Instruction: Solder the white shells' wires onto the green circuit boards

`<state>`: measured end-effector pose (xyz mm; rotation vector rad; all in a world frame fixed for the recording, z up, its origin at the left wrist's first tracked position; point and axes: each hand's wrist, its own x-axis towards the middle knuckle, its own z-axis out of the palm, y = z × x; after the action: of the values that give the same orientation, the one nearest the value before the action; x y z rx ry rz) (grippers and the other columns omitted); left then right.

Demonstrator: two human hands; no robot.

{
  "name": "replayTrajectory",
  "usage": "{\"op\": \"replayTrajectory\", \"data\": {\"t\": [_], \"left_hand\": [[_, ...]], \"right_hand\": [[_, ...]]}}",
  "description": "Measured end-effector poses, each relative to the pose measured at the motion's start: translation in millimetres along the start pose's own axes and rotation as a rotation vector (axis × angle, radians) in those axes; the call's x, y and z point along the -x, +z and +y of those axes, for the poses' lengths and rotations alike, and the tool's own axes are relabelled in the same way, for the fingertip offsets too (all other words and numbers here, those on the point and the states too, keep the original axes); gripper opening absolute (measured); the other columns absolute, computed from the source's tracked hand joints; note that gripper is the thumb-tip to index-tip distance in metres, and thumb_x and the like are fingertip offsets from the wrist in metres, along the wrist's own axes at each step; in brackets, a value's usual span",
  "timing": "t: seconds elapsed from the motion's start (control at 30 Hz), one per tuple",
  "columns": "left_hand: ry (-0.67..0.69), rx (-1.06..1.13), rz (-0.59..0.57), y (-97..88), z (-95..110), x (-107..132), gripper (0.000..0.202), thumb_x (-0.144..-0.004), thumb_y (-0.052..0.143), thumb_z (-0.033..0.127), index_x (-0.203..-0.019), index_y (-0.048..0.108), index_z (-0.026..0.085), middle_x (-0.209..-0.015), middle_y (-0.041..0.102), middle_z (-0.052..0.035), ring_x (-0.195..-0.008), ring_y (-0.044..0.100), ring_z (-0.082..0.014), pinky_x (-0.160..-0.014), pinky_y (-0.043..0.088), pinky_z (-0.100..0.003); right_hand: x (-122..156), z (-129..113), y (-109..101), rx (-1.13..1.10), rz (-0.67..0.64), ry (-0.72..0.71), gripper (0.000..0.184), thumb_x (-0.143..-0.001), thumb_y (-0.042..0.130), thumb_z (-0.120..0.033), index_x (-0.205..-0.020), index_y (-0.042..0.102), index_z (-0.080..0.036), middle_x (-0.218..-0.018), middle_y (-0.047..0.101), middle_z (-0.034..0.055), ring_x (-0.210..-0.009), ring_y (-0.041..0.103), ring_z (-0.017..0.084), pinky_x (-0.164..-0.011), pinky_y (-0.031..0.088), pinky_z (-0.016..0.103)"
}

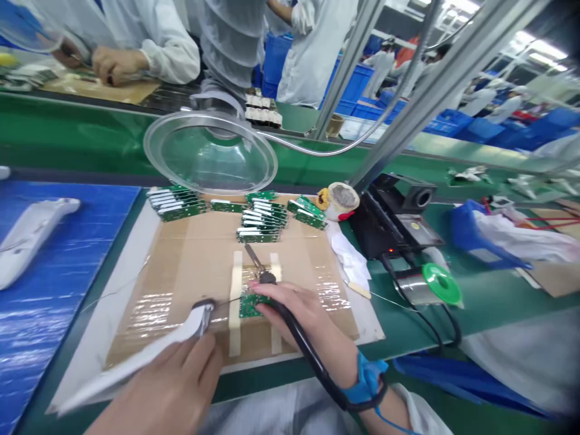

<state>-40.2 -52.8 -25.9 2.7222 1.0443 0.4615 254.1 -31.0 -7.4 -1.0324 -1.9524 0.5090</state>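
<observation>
My left hand [176,377] is closed around a long white plastic housing [147,356], at the lower left of the cardboard. Thin dark wire runs from the housing's end to a small green circuit board [248,307]. This board lies between strips of cream tape on the cardboard. My right hand [301,308] grips a soldering iron [267,278] over the board; its metal shaft points up and away, and its black cable passes over my wrist. My right fingers hide part of the board, so whether they touch it I cannot tell.
Several green circuit boards [260,220] sit along the cardboard's far edge [190,241], below a round magnifier [211,154]. To the right stand a black soldering station [380,223] and a green solder spool [439,284]. Another white housing [34,235] lies left. A co-worker's hand [118,63] works opposite.
</observation>
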Motion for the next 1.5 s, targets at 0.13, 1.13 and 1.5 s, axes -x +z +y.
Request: {"op": "replayTrajectory", "data": {"t": [0.13, 1.13, 1.5], "left_hand": [[-0.085, 0.122, 0.134, -7.7, -13.1, -25.4, 0.056, -0.102, 0.042, 0.006, -0.141, 0.075, 0.03, -0.127, 0.083, -0.0057, -0.111, 0.082, -0.0234, -0.096, 0.072, -0.032], [-0.271, 0.096, 0.464, 1.3, 24.3, -64.2, 0.019, -0.108, 0.066, 0.013, -0.096, 0.074, 0.026, -0.137, 0.076, -0.0065, -0.14, 0.061, -0.0305, -0.133, 0.028, -0.057], [-0.239, 0.096, 0.445, 3.2, 22.1, -64.5, 0.016, -0.107, 0.065, 0.01, -0.101, 0.07, 0.024, -0.139, 0.073, -0.0083, -0.141, 0.06, -0.0326, -0.121, 0.041, -0.056]], "right_hand": [[-0.4, -2.4, -7.5, 0.066, 0.156, 0.002, 0.035, -0.111, 0.064, -0.018, -0.143, 0.069, -0.032, -0.104, 0.085, 0.0018, -0.087, 0.082, 0.018, -0.079, 0.071, 0.031], [5.6, -0.7, -13.6, -0.106, 0.228, 0.042, 0.018, -0.111, 0.059, -0.026, -0.101, 0.074, -0.026, -0.077, 0.077, -0.0001, -0.064, 0.064, 0.015, -0.057, 0.05, 0.03], [12.9, 6.0, -12.3, -0.148, 0.343, 0.035, 0.019, -0.109, 0.06, -0.024, -0.101, 0.076, -0.025, -0.074, 0.073, 0.0001, -0.061, 0.058, 0.016, -0.057, 0.047, 0.033]]}}
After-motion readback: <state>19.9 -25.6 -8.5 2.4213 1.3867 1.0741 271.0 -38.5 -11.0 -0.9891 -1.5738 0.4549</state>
